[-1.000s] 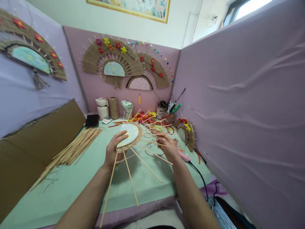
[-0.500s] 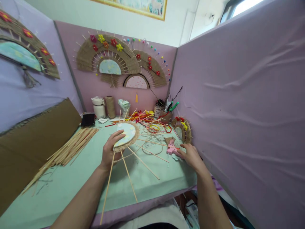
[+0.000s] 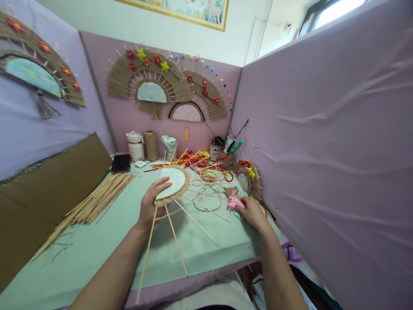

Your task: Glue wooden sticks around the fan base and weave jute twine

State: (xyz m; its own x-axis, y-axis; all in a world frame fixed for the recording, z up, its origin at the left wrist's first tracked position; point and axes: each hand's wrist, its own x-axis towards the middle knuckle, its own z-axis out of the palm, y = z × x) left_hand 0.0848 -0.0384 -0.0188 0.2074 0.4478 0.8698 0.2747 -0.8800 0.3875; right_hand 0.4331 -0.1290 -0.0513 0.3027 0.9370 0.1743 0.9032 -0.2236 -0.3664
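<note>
My left hand (image 3: 151, 201) grips a half-made fan (image 3: 173, 183): a pale painted disc edged with woven twine, with long thin sticks fanning out toward me over the green table top (image 3: 97, 249). My right hand (image 3: 251, 211) is at the table's right side, fingers closed on a small pink tool (image 3: 232, 201). How firmly it holds the tool is hard to see.
A bundle of thin sticks (image 3: 93, 202) lies at the left beside a brown board (image 3: 41, 193). Loose sticks, red and yellow cords, a twine spool (image 3: 150, 145), a white jar (image 3: 136, 146) and a tool cup (image 3: 222, 155) crowd the back. A small finished fan (image 3: 248, 176) leans at right. Padded partitions enclose the table.
My right hand left the fan's sticks, swung out to the table's right side, and has now closed on the pink tool. My left hand kept hold of the fan.
</note>
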